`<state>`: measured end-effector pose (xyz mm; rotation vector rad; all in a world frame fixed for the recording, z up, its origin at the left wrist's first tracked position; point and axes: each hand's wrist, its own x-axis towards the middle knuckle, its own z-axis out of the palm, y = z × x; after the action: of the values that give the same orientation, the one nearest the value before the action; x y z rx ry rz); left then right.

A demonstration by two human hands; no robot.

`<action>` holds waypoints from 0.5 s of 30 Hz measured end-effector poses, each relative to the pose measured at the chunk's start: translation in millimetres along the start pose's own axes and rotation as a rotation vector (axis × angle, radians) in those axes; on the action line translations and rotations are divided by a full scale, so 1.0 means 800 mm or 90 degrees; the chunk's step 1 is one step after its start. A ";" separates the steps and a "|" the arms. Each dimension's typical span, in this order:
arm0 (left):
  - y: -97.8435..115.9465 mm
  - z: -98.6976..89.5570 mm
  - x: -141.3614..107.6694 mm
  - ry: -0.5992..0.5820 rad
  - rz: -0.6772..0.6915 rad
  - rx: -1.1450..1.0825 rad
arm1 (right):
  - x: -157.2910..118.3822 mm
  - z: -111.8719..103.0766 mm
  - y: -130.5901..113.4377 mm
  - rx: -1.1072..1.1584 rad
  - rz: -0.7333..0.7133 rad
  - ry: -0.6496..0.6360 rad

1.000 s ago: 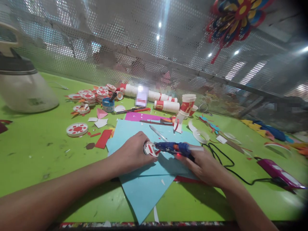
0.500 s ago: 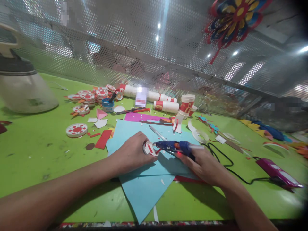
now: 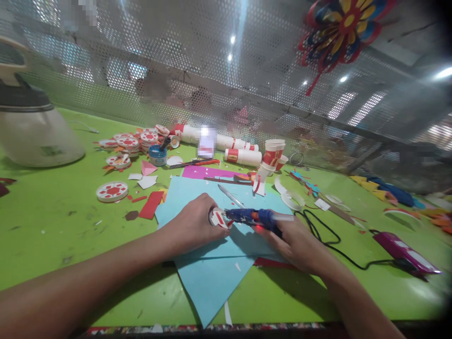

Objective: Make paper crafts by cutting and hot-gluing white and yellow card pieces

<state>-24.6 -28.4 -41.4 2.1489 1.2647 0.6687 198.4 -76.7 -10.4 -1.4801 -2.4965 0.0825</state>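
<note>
Glue gun edged left | axis crosswise, nozzle leftward | left hand pinches disc, right hand wraps gun

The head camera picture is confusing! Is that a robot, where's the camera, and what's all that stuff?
No robot here: those are a person's own bare hands. The camera sits on that person's head, looking forward and down.

The left hand holds a small white piece with red strips. The right hand grips what looks like a blue glue gun. Its tip is right by the piece; I can't tell if they touch.

Underneath is light-blue paper on a green table. Also there: stacked paper cups, a blue jar and a flat white disc with red shapes.
</note>
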 end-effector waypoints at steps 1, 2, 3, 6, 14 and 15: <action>0.000 0.000 0.000 -0.001 -0.002 0.001 | 0.000 0.000 0.000 0.000 0.002 0.000; 0.000 0.000 0.000 -0.002 -0.005 0.002 | 0.000 -0.001 0.001 0.002 0.003 -0.002; -0.001 0.000 0.000 -0.002 -0.008 0.003 | 0.000 -0.001 0.001 0.004 0.006 -0.004; -0.002 0.001 0.001 -0.001 -0.010 0.001 | -0.001 -0.001 0.004 0.008 0.015 -0.008; -0.005 0.003 0.002 0.004 -0.008 -0.009 | -0.001 0.000 0.006 0.000 0.006 -0.004; -0.005 0.003 0.002 0.006 -0.007 -0.009 | -0.001 0.000 0.006 0.000 0.005 -0.005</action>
<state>-25.1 -26.0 -45.8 2.1280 1.2722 0.6810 202.9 -75.1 -11.2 -1.4922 -2.4972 0.0903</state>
